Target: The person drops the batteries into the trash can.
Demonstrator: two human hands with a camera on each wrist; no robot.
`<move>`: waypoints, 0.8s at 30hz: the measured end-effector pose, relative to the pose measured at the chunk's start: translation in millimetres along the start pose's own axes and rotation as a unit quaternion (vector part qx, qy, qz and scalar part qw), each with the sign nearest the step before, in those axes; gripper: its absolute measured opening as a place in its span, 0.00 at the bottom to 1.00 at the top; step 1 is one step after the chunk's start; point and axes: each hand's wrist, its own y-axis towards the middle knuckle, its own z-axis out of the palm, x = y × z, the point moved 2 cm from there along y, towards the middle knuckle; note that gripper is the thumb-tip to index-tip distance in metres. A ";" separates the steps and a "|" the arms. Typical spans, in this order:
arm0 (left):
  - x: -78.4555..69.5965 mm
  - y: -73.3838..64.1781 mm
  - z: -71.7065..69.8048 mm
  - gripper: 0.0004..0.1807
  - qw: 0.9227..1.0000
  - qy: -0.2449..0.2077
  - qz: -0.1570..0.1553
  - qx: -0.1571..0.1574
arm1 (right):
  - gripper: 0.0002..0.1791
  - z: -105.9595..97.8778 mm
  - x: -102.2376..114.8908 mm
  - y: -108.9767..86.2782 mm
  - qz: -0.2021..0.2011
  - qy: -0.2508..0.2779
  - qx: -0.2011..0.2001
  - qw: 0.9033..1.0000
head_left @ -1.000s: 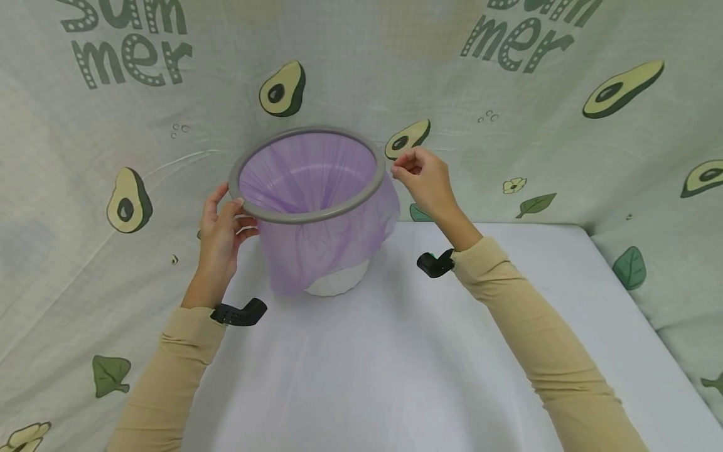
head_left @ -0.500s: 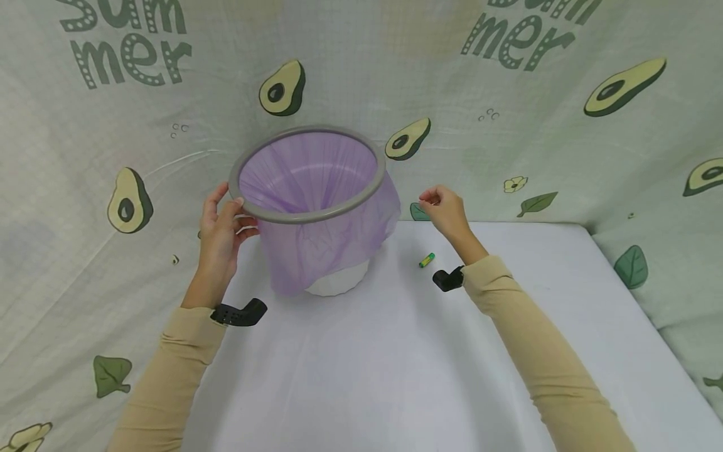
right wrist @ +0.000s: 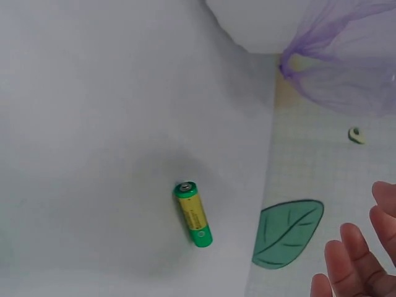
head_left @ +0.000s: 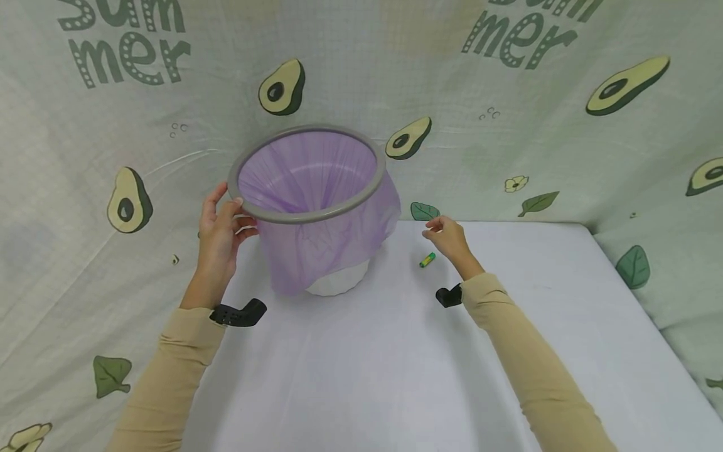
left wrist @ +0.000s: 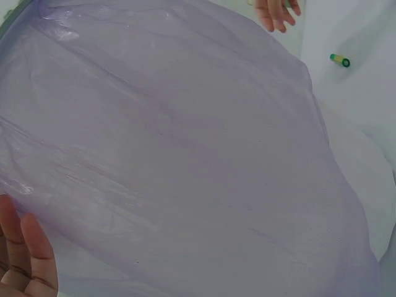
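Observation:
A wastebasket (head_left: 339, 280) with a white body and a grey ring round its top (head_left: 307, 218) stands on the table, lined with a translucent purple bin bag (head_left: 333, 245). My left hand (head_left: 219, 242) grips the ring at its left side, thumb over the front and fingers behind and below. To the right of the basket lies a small green and yellow battery (right wrist: 193, 214), also seen past the bag in the left wrist view. My right hand (head_left: 450, 242) hovers close beyond the battery, fingers loosely bent with nothing between them.
The white table (head_left: 361, 376) meets a hanging cloth (head_left: 350, 56) printed with avocados, leaves and lettering, right behind the basket. The same cloth runs along the right side of the table. Each wrist carries a black camera mount (head_left: 240, 312).
My right hand has moved away from the basket's right rim, rightward and down toward the battery, which its wrist hid at first. The left hand and basket have stayed put.

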 end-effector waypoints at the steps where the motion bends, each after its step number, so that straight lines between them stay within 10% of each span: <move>1: 0.0 -0.1 0.1 0.28 1.000 -0.001 0.000 0.000 | 0.18 1.6 -3.2 0.0 0.004 -0.002 0.002 1.000; 24: 0.5 -1.2 -1.4 0.29 1.000 -0.002 0.001 0.003 | 0.26 32.5 -57.9 -2.2 0.106 0.017 0.040 0.993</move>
